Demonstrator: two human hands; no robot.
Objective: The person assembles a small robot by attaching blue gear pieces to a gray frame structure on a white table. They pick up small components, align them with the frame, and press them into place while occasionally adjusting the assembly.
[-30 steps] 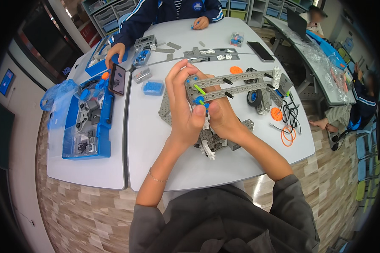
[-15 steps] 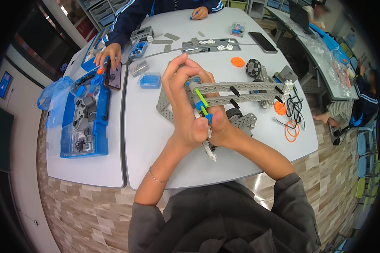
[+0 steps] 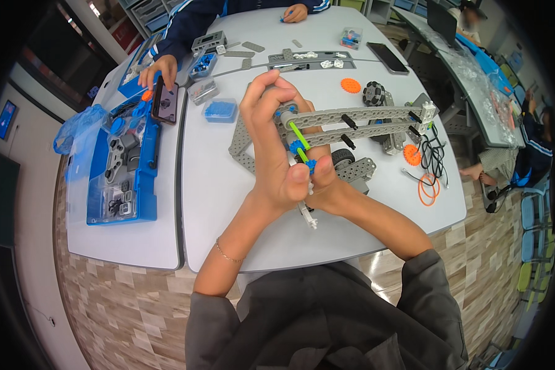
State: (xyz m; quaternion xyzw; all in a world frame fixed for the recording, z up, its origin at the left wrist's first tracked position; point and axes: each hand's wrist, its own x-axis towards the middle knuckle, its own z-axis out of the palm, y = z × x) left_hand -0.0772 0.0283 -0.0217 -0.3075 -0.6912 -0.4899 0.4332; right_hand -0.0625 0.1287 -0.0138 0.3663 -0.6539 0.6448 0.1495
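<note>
Both my hands are closed around one end of a grey plastic building-kit assembly (image 3: pixel 364 117) above the table's near half. My left hand (image 3: pixel 270 145) wraps its left side, fingers curled over the top. My right hand (image 3: pixel 328 184) grips from the right, its thumb close to the left thumb; most of its fingers are hidden. Between the thumbs show bright green bars (image 3: pixel 298 134) and small blue connectors (image 3: pixel 312 165). Two long perforated beams with black pins reach right to a white end piece (image 3: pixel 428 111). A white toothed strip (image 3: pixel 307 214) sticks out below. A black wheel (image 3: pixel 343 158) sits behind my right hand.
Orange gears (image 3: pixel 351 85), an omni wheel (image 3: pixel 374 93), black cables (image 3: pixel 433 159) and a phone (image 3: pixel 387 58) lie to the right. Clear boxes of blue parts (image 3: pixel 220 111) stand left. Across the table, another person's hand (image 3: pixel 160 72) holds a phone (image 3: pixel 165 102) over a blue kit case (image 3: pixel 143 194).
The view has shifted slightly. My hands keep their grip on the assembly, whose beams have moved a little to the right and up at the far end.
</note>
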